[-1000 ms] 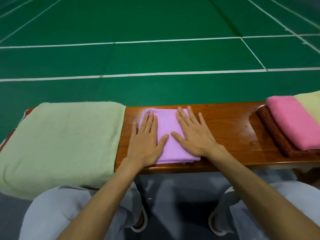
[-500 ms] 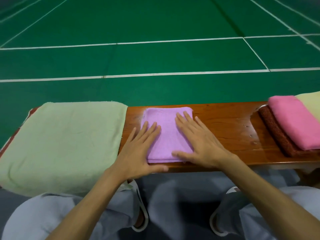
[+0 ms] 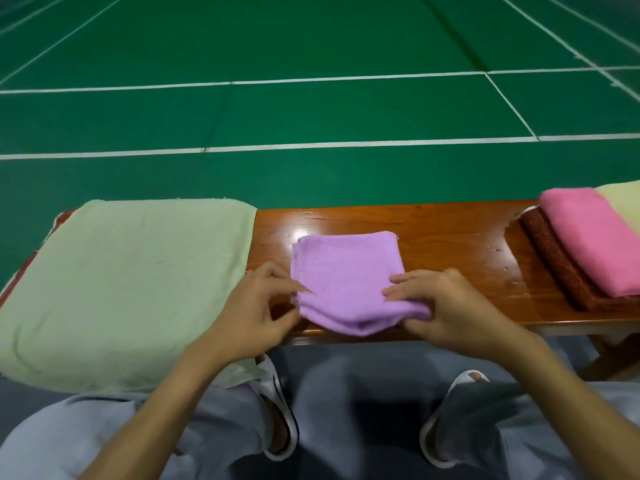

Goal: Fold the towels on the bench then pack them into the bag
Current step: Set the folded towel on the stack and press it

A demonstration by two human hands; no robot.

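Both hands grasp the purple towel (image 3: pixel 346 268): left hand (image 3: pixel 256 306) pinches its near-left corner, right hand (image 3: pixel 446 313) its near-right edge. Folded, it lies mid-desk (image 3: pixel 450 237), near edge raised. Judged soft and light, with layers liable to slip; grip all plies at the corners. Pink towel (image 3: pixel 592 237) lies stacked far right.

I see green court flooring (image 3: pixel 311 36) filling everything beyond the left hand (image 3: pixel 254 306) and right hand (image 3: pixel 457 313). White court lines (image 3: pixel 311 145) cross it, and a dark seam (image 3: pixel 450 29) runs diagonally far past the right hand. A glossy brown wooden bench (image 3: pixel 450 237) runs side to side under both hands. Light glare (image 3: pixel 301 233) sits on its top just ahead of the left hand. A bench leg (image 3: pixel 616 355) shows low, right of the right hand.
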